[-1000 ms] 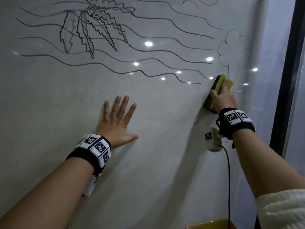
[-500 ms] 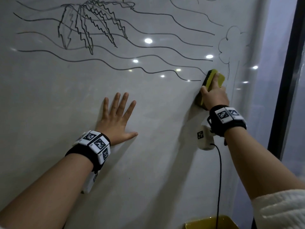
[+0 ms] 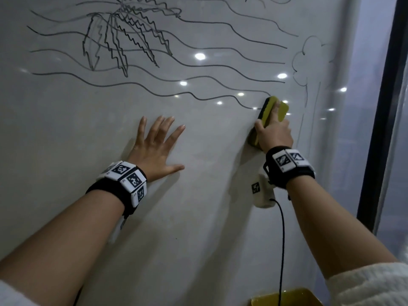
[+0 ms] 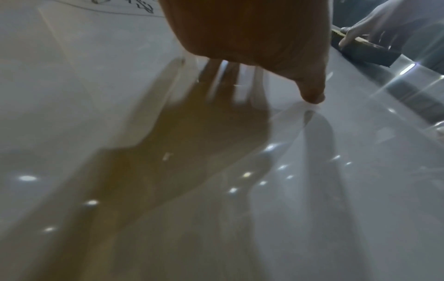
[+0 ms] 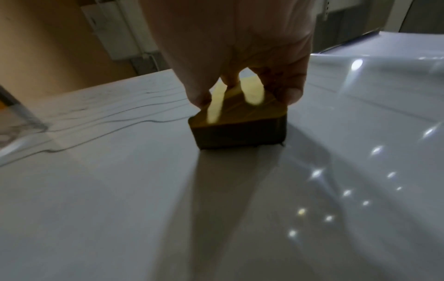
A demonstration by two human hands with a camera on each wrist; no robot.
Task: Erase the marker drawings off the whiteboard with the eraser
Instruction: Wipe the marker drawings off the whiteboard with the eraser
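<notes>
The whiteboard (image 3: pixel 198 217) fills the head view, with black wavy lines (image 3: pixel 154 89) and a spiky leaf sketch (image 3: pixel 123 40) across its upper part and a tree outline (image 3: pixel 309 62) at the right. My right hand (image 3: pixel 274 133) grips the yellow eraser (image 3: pixel 270 107) with a dark felt side, pressed flat on the board at the right end of the lowest wavy line. In the right wrist view the eraser (image 5: pixel 238 121) sits under my fingers. My left hand (image 3: pixel 157 146) lies flat on the board, fingers spread, left of the eraser.
A dark vertical frame (image 3: pixel 382 107) edges the board on the right. A yellow container's rim (image 3: pixel 284 298) shows at the bottom, under a black cable (image 3: pixel 282 239) hanging from my right wrist device. The lower board is blank.
My right hand has slid the eraser leftward along the board, from beside the tree trunk onto the right end of the lowest wavy line. The left hand has stayed flat in place.
</notes>
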